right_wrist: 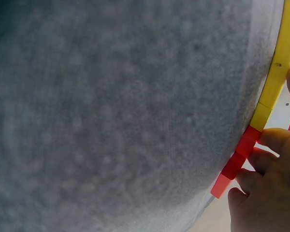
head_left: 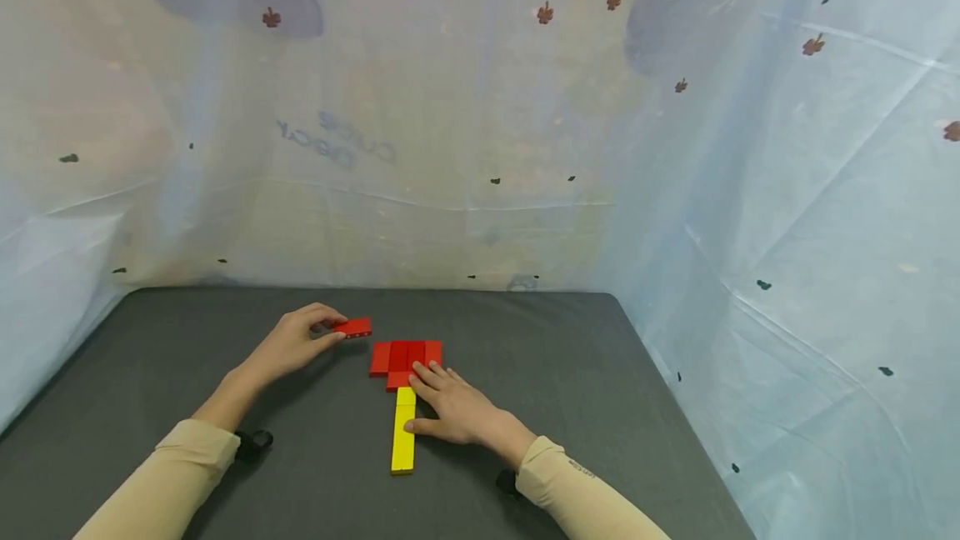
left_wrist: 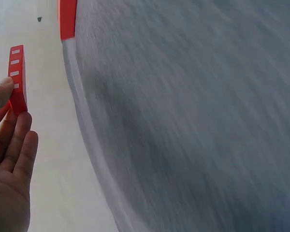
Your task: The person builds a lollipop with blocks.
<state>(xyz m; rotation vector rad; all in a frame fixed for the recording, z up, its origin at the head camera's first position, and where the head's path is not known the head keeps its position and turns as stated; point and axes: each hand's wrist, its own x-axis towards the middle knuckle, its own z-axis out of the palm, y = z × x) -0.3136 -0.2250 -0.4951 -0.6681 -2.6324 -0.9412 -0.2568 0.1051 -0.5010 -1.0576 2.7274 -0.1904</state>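
My left hand (head_left: 300, 340) pinches a small red block (head_left: 354, 327) between thumb and fingertips, held above the table. In the left wrist view a row of pale square marks runs along the red block's narrow side (left_wrist: 16, 72). Several red blocks (head_left: 381, 359) lie side by side as a flat cluster on the table. A yellow strip of blocks (head_left: 403, 444) extends from the cluster toward me. With fingers spread, my right hand (head_left: 457, 411) rests at the cluster's right side, its thumb against the yellow strip. The right wrist view shows its fingertips along the red blocks' edge (right_wrist: 248, 140).
A dark grey cloth covers the table (head_left: 585, 407). Behind it and along the right hangs a pale plastic sheet (head_left: 465, 148) with small leaf shapes. Black wrist straps (head_left: 253, 445) show below both sleeves.
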